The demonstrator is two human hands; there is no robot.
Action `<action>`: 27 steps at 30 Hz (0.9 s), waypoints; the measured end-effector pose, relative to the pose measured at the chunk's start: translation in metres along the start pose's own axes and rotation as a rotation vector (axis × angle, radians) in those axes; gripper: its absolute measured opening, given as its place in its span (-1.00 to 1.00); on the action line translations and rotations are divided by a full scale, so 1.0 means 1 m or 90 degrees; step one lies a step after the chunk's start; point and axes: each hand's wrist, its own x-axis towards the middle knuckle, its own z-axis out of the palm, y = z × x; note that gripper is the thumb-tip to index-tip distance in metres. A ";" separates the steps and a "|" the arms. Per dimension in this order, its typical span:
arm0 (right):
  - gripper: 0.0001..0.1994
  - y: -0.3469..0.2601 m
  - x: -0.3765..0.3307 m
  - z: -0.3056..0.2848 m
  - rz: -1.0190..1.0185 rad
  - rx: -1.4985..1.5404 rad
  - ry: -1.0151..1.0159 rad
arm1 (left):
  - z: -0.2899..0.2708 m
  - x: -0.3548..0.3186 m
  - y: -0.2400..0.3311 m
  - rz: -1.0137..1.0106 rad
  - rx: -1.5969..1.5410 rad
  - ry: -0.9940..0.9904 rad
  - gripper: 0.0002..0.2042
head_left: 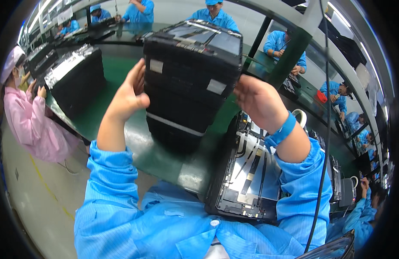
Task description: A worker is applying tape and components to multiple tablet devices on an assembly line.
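In front of me a tall stack of black trays [182, 95] stands on the green table, with flat electronic panels [193, 36] in its top tray. Two pale labels mark its near side, and a light strip crosses it lower down. My left hand [129, 93] grips the left side, thumb toward me and fingertips partly hidden behind the edge. On the opposite side my right hand [260, 100] presses against the stack, its fingertips partly out of sight. A blue band [285, 128] circles my right wrist. Close to my body, a black tray of silvery device parts [251, 172] sits beneath my right forearm.
The green table [121, 125] extends left to another stack of black trays [76, 80], where a person in pink [31, 116] stands. Several people in blue work at benches beyond. A black cable [326, 129] hangs at right, near a green post [290, 56].
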 end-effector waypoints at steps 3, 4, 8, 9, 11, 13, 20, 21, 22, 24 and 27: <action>-0.63 0.012 -0.001 0.002 0.184 -0.091 -0.003 | -0.019 -0.063 -0.062 -0.120 0.073 0.036 0.36; -0.61 0.016 0.005 0.006 0.243 -0.117 0.004 | -0.020 -0.080 -0.080 -0.154 0.091 0.042 0.31; -0.59 0.041 0.031 -0.010 0.286 -0.158 -0.069 | 0.016 -0.084 -0.059 -0.259 0.194 0.025 -0.12; -0.54 0.055 0.042 -0.029 0.249 -0.317 -0.160 | 0.015 -0.079 -0.063 -0.279 0.147 0.016 -0.20; -0.49 0.054 0.041 -0.013 0.212 -0.478 -0.265 | 0.011 -0.078 -0.066 -0.302 0.100 0.020 -0.25; -0.38 0.033 0.016 0.032 0.314 -0.238 -0.144 | 0.007 -0.079 -0.063 -0.296 0.165 -0.008 -0.36; -0.33 0.029 0.015 0.041 0.302 -0.315 -0.207 | -0.041 -0.058 -0.113 -0.181 0.227 0.037 -0.50; -0.34 0.024 0.014 0.042 0.291 -0.329 -0.241 | -0.047 -0.053 -0.120 -0.184 0.227 0.036 -0.50; -0.35 0.020 0.012 0.045 0.278 -0.343 -0.278 | -0.053 -0.048 -0.123 -0.203 0.289 0.077 -0.55; -0.37 0.012 0.002 0.045 0.256 -0.356 -0.286 | -0.061 -0.041 -0.127 -0.238 0.443 0.133 -0.66; -0.47 0.002 -0.037 0.053 0.179 -0.371 -0.284 | -0.071 -0.037 -0.141 -0.256 0.455 0.140 -0.65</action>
